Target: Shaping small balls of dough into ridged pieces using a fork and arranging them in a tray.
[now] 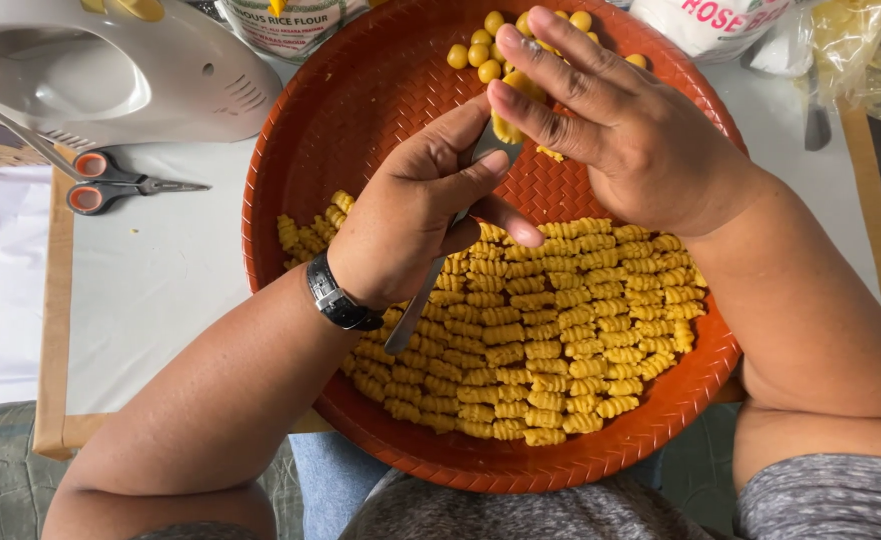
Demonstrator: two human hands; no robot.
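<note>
Fork (431, 285): metal, gripped in my left hand (416, 215), fingers curled shut round the handle, tines up under a piece of yellow dough (509, 128), likely as the ridged surface for shaping. Right hand (611, 125): fingers flat and extended, pressing that dough against the tines, grasping nothing. Finished pieces (551, 320): ridged yellow curls, laid in close rows across the near half of the round orange woven tray (361, 90). Small dough balls (476, 55) sit at its far edge. Scissors (111, 185) lie left, on the table.
</note>
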